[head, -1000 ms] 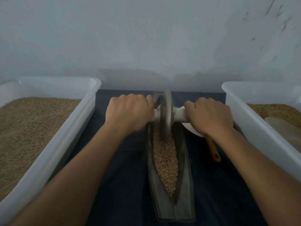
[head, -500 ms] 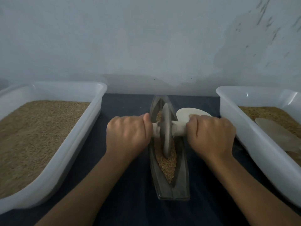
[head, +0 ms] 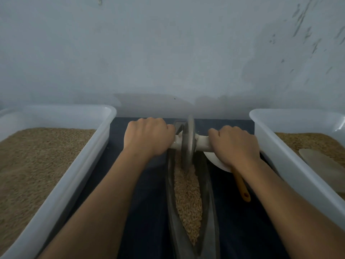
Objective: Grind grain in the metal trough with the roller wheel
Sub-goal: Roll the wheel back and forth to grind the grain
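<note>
I have both fists, left hand (head: 148,136) and right hand (head: 236,144), wrapped tight round the axle (head: 202,142); the wheel (head: 188,142) sits at the trough's (head: 210,193) far end on grain (head: 187,199). I'd press evenly, keeping it upright and centred.

My left hand (head: 147,136) and right hand (head: 233,144) had a narrow lane to work in. The left tub (head: 74,165) stood like a wall on one side, and the right tub (head: 276,156) on the other. The wall (head: 168,53) blocked the far end, close behind the roller wheel (head: 188,141). A scoop (head: 240,182) lay under my right wrist, beside the metal trough (head: 207,193). The dark cloth (head: 145,202) near me was open room.
</note>
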Tool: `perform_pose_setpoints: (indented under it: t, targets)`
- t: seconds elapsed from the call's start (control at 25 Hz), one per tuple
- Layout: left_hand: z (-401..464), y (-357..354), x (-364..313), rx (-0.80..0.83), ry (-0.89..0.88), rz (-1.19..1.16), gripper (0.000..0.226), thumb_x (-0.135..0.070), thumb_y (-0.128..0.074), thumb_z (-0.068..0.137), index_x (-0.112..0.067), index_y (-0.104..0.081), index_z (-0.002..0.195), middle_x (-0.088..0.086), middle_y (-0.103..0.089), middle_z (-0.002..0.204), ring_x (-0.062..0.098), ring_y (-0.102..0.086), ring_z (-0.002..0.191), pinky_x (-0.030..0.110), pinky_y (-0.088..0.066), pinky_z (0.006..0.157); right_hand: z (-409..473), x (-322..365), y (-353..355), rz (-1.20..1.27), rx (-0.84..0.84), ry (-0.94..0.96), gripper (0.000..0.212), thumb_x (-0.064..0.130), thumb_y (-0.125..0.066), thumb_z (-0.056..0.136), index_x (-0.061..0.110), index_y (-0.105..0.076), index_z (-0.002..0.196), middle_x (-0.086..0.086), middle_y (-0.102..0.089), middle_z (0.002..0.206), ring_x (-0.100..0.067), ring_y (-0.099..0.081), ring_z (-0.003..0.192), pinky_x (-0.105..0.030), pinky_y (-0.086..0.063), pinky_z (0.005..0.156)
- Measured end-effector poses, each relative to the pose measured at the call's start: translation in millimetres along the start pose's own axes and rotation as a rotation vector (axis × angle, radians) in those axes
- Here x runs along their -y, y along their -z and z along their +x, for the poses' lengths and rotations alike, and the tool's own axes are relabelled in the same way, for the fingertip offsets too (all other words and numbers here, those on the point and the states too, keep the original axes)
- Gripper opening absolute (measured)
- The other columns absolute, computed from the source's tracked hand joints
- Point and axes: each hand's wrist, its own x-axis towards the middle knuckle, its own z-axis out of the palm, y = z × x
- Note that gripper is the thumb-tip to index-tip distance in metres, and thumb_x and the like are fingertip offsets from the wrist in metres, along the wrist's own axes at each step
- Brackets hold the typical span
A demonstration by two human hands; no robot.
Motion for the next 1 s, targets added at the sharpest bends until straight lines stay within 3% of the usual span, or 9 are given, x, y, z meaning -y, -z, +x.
perform_pose_setpoints:
  t: [0.08,0.2,0.36,0.44,0.56,0.68,0.84,0.92,1.0]
  targets:
    - [-20.4,6.8,-6.7,-0.060,-0.055,0.085,0.022,-0.014,-0.024,0.088,-0.020,-0.033,0.069,-0.004,-0.039,0.067,0.020,-0.033,0.054,0.029,-0.021,0.050,-21.7,1.6,0.1,-0.143,-0.075,0.092,0.032,0.031,-0.031,0.100,0.021,-0.041,0.072,0.005,-0.041,0.064,-0.013,-0.042,0.057,-0.030,-0.035,0.051]
    - [-76.9,11.2,-10.8,-0.146,-0.063,0.042,0.032,-0.016,-0.033,0.097,-0.022,-0.039,0.067,-0.008,-0.036,0.057,0.014,-0.028,0.045,0.024,-0.016,0.048,-63.2,9.5,10.9,0.083,-0.249,0.092,0.047,0.034,-0.028,0.102,0.026,-0.044,0.058,0.010,-0.038,0.050,-0.009,-0.035,0.043,-0.027,-0.031,0.046]
    - [-120.2,22.8,-12.8,-0.281,-0.080,-0.145,0.042,-0.025,-0.044,0.105,-0.027,-0.038,0.063,-0.012,-0.035,0.052,0.010,-0.029,0.040,0.027,-0.025,0.041,-100.2,3.1,17.4,0.175,-0.435,0.201,0.044,0.028,-0.036,0.104,0.019,-0.057,0.067,0.005,-0.044,0.056,-0.017,-0.038,0.047,-0.036,-0.038,0.051]
    - [-117.8,24.5,-14.3,-0.262,-0.069,-0.136,0.043,-0.026,-0.047,0.104,-0.028,-0.038,0.062,-0.013,-0.035,0.051,0.010,-0.029,0.040,0.027,-0.025,0.041,-105.1,2.3,19.2,0.167,-0.431,0.193,0.043,0.028,-0.037,0.103,0.019,-0.058,0.067,0.005,-0.044,0.055,-0.016,-0.037,0.046,-0.034,-0.038,0.050]
    - [-93.3,12.1,-8.4,-0.112,-0.078,0.025,0.033,-0.019,-0.053,0.098,-0.023,-0.039,0.068,-0.009,-0.035,0.055,0.014,-0.034,0.044,0.025,-0.023,0.045,-77.5,11.6,24.1,0.098,-0.385,0.145,0.049,0.035,-0.031,0.100,0.026,-0.040,0.054,0.011,-0.035,0.047,-0.006,-0.026,0.039,-0.023,-0.020,0.046]
    - [-47.5,0.2,3.3,0.106,-0.090,0.024,0.019,-0.024,-0.045,0.102,-0.020,-0.037,0.086,-0.001,-0.044,0.080,0.027,-0.053,0.073,0.038,-0.039,0.060,-21.4,10.4,20.2,-0.088,-0.140,0.164,0.048,0.043,-0.012,0.091,0.025,-0.045,0.061,0.007,-0.046,0.058,-0.010,-0.041,0.050,-0.028,-0.027,0.050]
    - [1.8,1.1,13.7,0.436,0.031,-0.185,0.012,-0.031,-0.041,0.103,-0.021,-0.047,0.101,0.005,-0.050,0.104,0.029,-0.047,0.089,0.044,-0.035,0.077,21.5,8.1,17.0,-0.054,0.111,0.140,0.044,0.039,-0.010,0.090,0.022,-0.048,0.076,0.001,-0.052,0.074,-0.017,-0.047,0.065,-0.033,-0.024,0.055]
    - [-1.4,3.7,9.3,0.406,0.052,-0.151,0.014,-0.029,-0.040,0.103,-0.019,-0.049,0.100,0.004,-0.050,0.098,0.028,-0.048,0.085,0.041,-0.035,0.074,19.1,9.3,19.2,-0.045,0.084,0.141,0.046,0.040,-0.008,0.089,0.021,-0.049,0.076,0.000,-0.052,0.074,-0.017,-0.047,0.065,-0.033,-0.025,0.055]
    - [-26.5,7.6,0.7,0.193,0.013,-0.037,0.016,-0.023,-0.038,0.104,-0.019,-0.048,0.092,0.000,-0.045,0.083,0.024,-0.046,0.073,0.035,-0.032,0.060,1.1,7.9,21.2,-0.096,0.014,0.143,0.048,0.042,-0.006,0.088,0.022,-0.047,0.074,0.003,-0.049,0.071,-0.015,-0.045,0.062,-0.033,-0.028,0.055]
